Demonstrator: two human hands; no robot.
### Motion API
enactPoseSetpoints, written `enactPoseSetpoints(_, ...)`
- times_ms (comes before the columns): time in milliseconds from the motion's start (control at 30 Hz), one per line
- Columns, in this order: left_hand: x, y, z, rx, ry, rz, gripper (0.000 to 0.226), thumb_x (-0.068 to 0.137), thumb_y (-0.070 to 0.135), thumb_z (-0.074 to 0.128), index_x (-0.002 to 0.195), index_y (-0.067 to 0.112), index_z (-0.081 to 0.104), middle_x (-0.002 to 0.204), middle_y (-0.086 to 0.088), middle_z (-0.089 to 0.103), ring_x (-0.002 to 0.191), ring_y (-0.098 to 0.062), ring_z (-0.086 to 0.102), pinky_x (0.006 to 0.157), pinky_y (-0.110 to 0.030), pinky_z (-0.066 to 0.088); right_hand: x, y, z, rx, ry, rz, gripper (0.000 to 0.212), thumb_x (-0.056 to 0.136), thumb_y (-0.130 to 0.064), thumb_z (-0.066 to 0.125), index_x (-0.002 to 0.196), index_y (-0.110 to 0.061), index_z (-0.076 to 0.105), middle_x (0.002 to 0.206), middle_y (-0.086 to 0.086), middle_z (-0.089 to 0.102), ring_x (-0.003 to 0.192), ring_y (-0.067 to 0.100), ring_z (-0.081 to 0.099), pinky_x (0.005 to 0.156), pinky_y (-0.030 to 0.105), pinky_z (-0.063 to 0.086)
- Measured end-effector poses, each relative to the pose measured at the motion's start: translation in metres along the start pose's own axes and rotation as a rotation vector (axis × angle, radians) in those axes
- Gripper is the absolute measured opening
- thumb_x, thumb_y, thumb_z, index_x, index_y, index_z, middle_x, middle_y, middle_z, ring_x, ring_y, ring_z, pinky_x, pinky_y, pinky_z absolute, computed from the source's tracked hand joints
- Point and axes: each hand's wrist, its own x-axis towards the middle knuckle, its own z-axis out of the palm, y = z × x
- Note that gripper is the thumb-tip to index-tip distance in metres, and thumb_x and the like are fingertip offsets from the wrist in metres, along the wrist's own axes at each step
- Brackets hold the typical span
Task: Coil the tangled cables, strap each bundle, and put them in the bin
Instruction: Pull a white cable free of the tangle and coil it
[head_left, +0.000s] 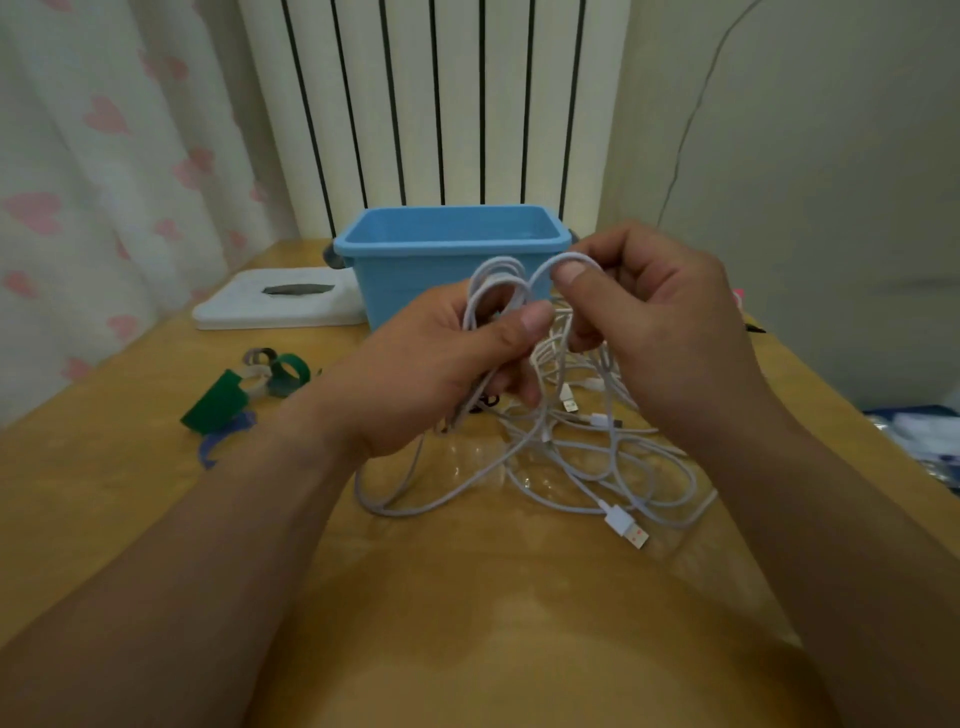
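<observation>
My left hand (436, 374) grips a small coil of white cable (496, 283) held up in front of the blue bin (415, 270). My right hand (649, 322) pinches a loop of the same white cable between thumb and fingers, right beside the coil. Below both hands a tangle of white cables (587, 457) lies on the wooden table (467, 623), one USB plug (626, 525) pointing toward me. Several straps, green (215, 402), blue and grey, lie on the table to the left of my left hand.
The open bin stands at the back of the table, before a striped radiator. A flat white pad (280, 306) lies left of the bin. A heart-patterned curtain hangs at the left, and a blue patterned object (930, 441) shows at the right edge.
</observation>
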Motion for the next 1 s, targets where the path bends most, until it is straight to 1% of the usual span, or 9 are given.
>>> enactPoseSetpoints(133,0.002,0.0,-0.008,-0.367,0.013,0.076,0.027,0.109,0.032,0.053,0.102,0.006,0.059,0.063,-0.002,0.063,0.044,-0.013,0.055,0.054,-0.033,0.055,0.003,0.006,-0.006,-0.083,-0.077,0.061,0.025,0.103,-0.032,0.067,0.091,-0.011,0.07,0.072,0.005,0.072,0.069,0.015,0.071,0.073,0.034,0.06)
enactPoseSetpoints(233,0.005,-0.001,-0.023,-0.62,0.174,0.116,0.022,0.112,0.03,0.048,0.099,0.016,0.058,0.055,0.008,0.041,0.039,-0.004,0.038,0.043,-0.021,0.041,0.003,0.012,-0.009,-0.177,-0.143,0.105,0.021,0.106,-0.03,0.061,0.097,-0.016,0.073,0.077,-0.001,0.074,0.074,0.011,0.073,0.079,0.033,0.061)
enactPoseSetpoints(367,0.01,-0.007,-0.002,-0.511,0.351,0.003,0.025,0.104,0.041,0.065,0.095,0.019,0.055,0.062,0.003,0.04,0.05,-0.012,0.041,0.055,-0.028,0.045,-0.005,0.008,0.002,-0.164,-0.132,0.055,0.017,0.107,-0.024,0.059,0.096,-0.019,0.071,0.074,-0.001,0.072,0.069,0.008,0.068,0.067,0.017,0.053)
enactPoseSetpoints(500,0.011,-0.006,0.017,-0.44,0.321,-0.016,0.032,0.103,0.038,0.069,0.106,0.007,0.072,0.09,-0.023,0.069,0.091,-0.044,0.071,0.092,-0.061,0.061,-0.018,0.007,0.024,-0.288,-0.253,-0.039,0.014,0.104,-0.028,0.063,0.091,-0.025,0.065,0.07,-0.003,0.066,0.066,0.014,0.064,0.062,0.041,0.054)
enactPoseSetpoints(600,0.011,-0.004,0.017,-0.51,0.402,-0.054,0.024,0.109,0.027,0.059,0.096,0.008,0.064,0.077,-0.004,0.07,0.074,-0.019,0.071,0.071,-0.036,0.059,-0.02,0.011,0.029,-0.343,-0.275,-0.058,0.015,0.102,-0.035,0.065,0.09,-0.027,0.063,0.07,-0.006,0.065,0.066,0.014,0.063,0.061,0.046,0.053)
enactPoseSetpoints(733,0.016,-0.004,0.01,-0.842,0.462,-0.061,0.028,0.113,0.023,0.05,0.089,0.011,0.059,0.072,-0.004,0.061,0.073,-0.02,0.068,0.076,-0.039,0.062,-0.015,0.009,0.021,-0.382,-0.298,-0.008,0.027,0.098,-0.053,0.062,0.089,-0.028,0.061,0.075,-0.006,0.067,0.069,0.01,0.064,0.064,0.044,0.055)
enactPoseSetpoints(800,0.015,0.0,-0.001,-0.956,0.444,-0.032,0.03,0.114,0.027,0.045,0.09,0.014,0.056,0.067,0.0,0.055,0.062,-0.015,0.061,0.065,-0.031,0.06,-0.013,0.009,0.016,-0.451,-0.318,-0.027,0.029,0.097,-0.057,0.061,0.09,-0.029,0.061,0.075,-0.008,0.066,0.07,0.008,0.062,0.063,0.041,0.054)
enactPoseSetpoints(900,0.011,0.0,-0.026,-0.987,0.356,0.036,0.031,0.116,0.034,0.039,0.094,0.018,0.054,0.063,0.008,0.043,0.047,-0.005,0.039,0.046,-0.019,0.039,-0.011,0.013,0.012,-0.507,-0.376,-0.038,0.018,0.097,-0.048,0.066,0.092,-0.032,0.061,0.076,-0.013,0.065,0.072,0.004,0.061,0.064,0.037,0.054)
enactPoseSetpoints(1000,0.001,0.002,-0.058,-1.119,0.132,0.127,0.035,0.117,0.037,0.036,0.102,0.013,0.056,0.063,0.006,0.044,0.046,-0.005,0.035,0.046,-0.021,0.033,-0.009,0.017,0.009,-0.6,-0.387,-0.063,0.012,0.098,-0.04,0.067,0.093,-0.033,0.06,0.081,-0.013,0.065,0.077,0.006,0.061,0.07,0.042,0.057)
